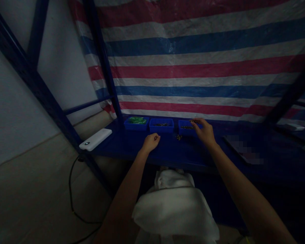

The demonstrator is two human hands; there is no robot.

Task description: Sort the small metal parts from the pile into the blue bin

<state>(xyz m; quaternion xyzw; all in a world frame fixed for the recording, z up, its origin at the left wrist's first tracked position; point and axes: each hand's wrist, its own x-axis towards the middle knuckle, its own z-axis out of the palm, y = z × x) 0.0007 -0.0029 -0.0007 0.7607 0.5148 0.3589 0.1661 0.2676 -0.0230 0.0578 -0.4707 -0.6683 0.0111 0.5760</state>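
Observation:
Three small blue bins stand in a row at the back of a dark blue shelf [132, 145]. The left bin [136, 123] holds green pieces, the middle bin [161, 125] small dark parts, and the right bin [186, 128] more small dark parts. My right hand [204, 131] reaches over the right bin with its fingers curled at the rim; whether they hold anything is too dark to tell. My left hand [150, 141] rests on the shelf in front of the middle bin, closed in a loose fist. A few small dark parts [178, 137] lie on the shelf between my hands.
A white power bank [95, 139] lies at the shelf's left corner, a black cable [72, 189] trailing down to the floor. A striped red, white and blue tarp [198, 64] hangs behind. A flat dark object [240, 149] lies to the right. White cloth [175, 206] covers my lap.

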